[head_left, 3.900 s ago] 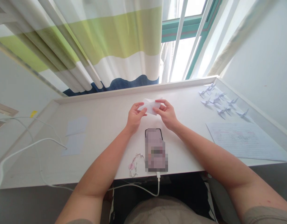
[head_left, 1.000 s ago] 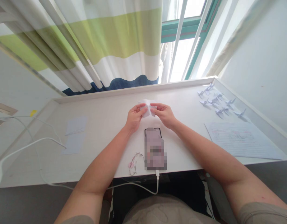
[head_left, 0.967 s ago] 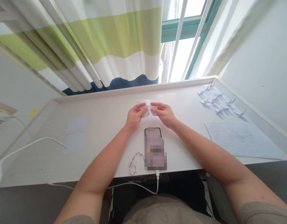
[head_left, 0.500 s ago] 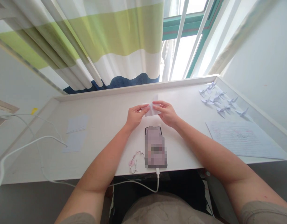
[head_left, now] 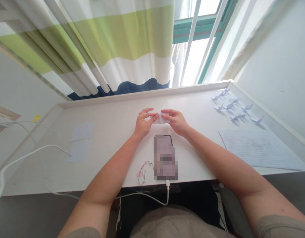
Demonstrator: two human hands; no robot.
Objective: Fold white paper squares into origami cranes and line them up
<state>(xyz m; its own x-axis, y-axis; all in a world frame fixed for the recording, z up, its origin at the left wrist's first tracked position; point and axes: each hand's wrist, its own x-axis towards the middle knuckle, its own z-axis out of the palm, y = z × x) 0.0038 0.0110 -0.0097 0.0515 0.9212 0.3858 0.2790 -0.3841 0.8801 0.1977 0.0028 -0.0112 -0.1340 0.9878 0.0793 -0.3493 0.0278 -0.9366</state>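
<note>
Your left grip (head_left: 142, 125) and right grip (head_left: 177, 122) pinch a part-folded paper (head_left: 163, 120). Folded figures (head_left: 229, 105) look finished; flat sheets (head_left: 78, 152) lie unworked.

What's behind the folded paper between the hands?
Past the folded paper, pinched by the left hand and right hand, the white desk runs to its raised back edge, with the curtain beyond. What lies directly behind the paper and hands is covered.

Head-worn view, facing forward, down over desk (head_left: 112, 122).
</note>
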